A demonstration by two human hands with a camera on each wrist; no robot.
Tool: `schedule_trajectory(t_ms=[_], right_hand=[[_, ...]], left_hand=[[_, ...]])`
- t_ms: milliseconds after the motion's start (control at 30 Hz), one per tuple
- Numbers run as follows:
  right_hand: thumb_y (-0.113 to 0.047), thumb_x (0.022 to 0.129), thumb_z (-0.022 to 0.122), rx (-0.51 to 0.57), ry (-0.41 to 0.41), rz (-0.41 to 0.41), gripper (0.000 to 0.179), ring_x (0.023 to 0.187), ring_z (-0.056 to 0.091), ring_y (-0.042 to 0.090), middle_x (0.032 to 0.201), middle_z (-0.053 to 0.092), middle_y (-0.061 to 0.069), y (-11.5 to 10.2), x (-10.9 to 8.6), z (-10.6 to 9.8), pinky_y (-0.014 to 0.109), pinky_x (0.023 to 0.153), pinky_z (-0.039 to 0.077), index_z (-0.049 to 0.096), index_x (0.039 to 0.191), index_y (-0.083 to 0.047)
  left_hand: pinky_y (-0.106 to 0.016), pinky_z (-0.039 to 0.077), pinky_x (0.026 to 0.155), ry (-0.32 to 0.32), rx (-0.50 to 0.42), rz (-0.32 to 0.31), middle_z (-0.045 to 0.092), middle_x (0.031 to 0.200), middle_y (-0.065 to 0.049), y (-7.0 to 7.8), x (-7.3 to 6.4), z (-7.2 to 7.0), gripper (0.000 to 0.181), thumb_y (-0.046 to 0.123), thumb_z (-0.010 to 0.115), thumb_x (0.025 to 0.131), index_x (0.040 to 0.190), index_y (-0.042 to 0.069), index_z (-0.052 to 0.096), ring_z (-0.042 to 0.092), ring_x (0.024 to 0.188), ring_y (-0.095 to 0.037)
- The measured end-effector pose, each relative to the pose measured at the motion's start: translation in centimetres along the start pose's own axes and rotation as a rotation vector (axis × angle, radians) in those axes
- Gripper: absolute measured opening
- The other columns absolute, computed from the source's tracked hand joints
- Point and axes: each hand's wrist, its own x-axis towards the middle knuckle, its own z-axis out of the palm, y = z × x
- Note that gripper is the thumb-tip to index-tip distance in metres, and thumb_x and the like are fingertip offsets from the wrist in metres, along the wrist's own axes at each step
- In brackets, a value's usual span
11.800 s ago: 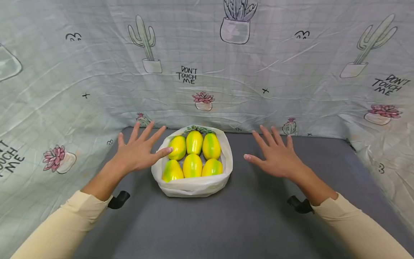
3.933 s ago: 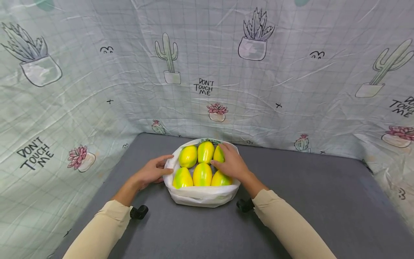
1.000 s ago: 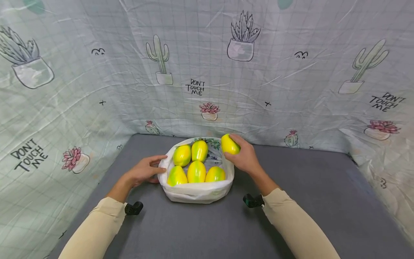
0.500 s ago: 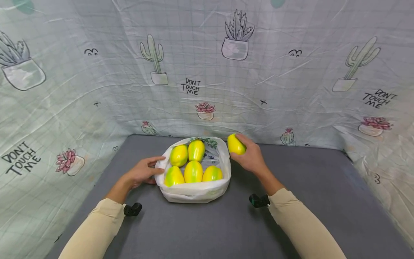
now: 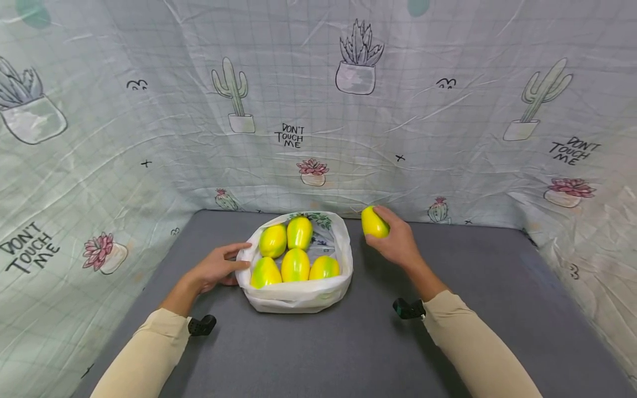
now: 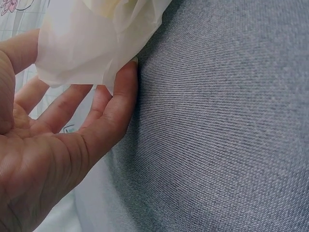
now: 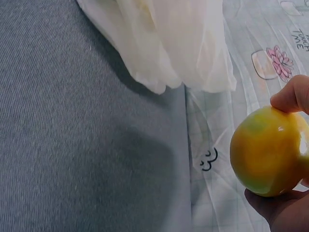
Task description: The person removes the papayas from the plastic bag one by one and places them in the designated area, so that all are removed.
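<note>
A white plastic bag [image 5: 298, 301] with its rim folded down stands on the grey table and holds several glossy yellow-green mangoes [image 5: 295, 265]. My right hand [image 5: 395, 237] grips one mango [image 5: 374, 222] between thumb and fingers, raised to the right of the bag. In the right wrist view that mango [image 7: 268, 152] is held at the right edge, apart from the bag [image 7: 154, 48]. My left hand [image 5: 216, 268] touches the bag's left side with loosely extended fingers, thumb and fingers spread. The left wrist view shows its fingers [image 6: 113, 108] against the bag's lower side [image 6: 91, 53].
The grey cloth-covered table [image 5: 318, 354] spreads around the bag. A pale curtain [image 5: 388, 127] printed with cacti hangs behind it and along both sides. A dark wrist camera [image 5: 201, 325] sits by the left sleeve, another wrist camera [image 5: 409, 308] by the right.
The right hand reached into the bag, took the mango from its back right and carried it out to the right. The left hand came down to the bag's left side and has stayed there.
</note>
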Motion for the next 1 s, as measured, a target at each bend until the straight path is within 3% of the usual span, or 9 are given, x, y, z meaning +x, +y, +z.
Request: schedule_trajectory(t_ms=[367, 800, 1000], right_hand=[[-0.016, 0.087, 0.075, -0.012, 0.001, 0.029, 0.072, 0.137, 0.053, 0.041, 0.161, 0.047, 0.019, 1.4, -0.2, -1.1, 0.049, 0.094, 0.047, 0.05, 0.153, -0.003], [-0.019, 0.089, 0.073, -0.057, -0.005, 0.051, 0.073, 0.133, 0.053, 0.043, 0.162, 0.044, 0.021, 3.0, -0.8, -3.3, 0.048, 0.089, 0.048, 0.047, 0.155, -0.003], [-0.018, 0.088, 0.073, -0.103, 0.014, 0.027, 0.072, 0.124, 0.055, 0.043, 0.16, 0.046, 0.023, 4.1, -1.0, -3.9, 0.047, 0.086, 0.045, 0.048, 0.154, -0.001]], left_hand=[[-0.043, 0.062, 0.087, 0.003, -0.023, -0.007, 0.023, 0.171, -0.025, -0.3, -0.2, 0.1, 0.07, 0.024, 0.069, 0.101, 0.163, 0.015, 0.037, 0.057, 0.128, -0.035], [-0.042, 0.062, 0.086, 0.006, -0.021, -0.017, 0.025, 0.17, -0.026, -0.2, -0.3, 0.1, 0.071, 0.025, 0.069, 0.101, 0.163, 0.016, 0.036, 0.059, 0.125, -0.032], [-0.041, 0.062, 0.085, 0.007, -0.024, -0.02, 0.025, 0.17, -0.026, -0.1, -0.3, 0.1, 0.071, 0.024, 0.068, 0.101, 0.163, 0.016, 0.036, 0.06, 0.124, -0.031]])
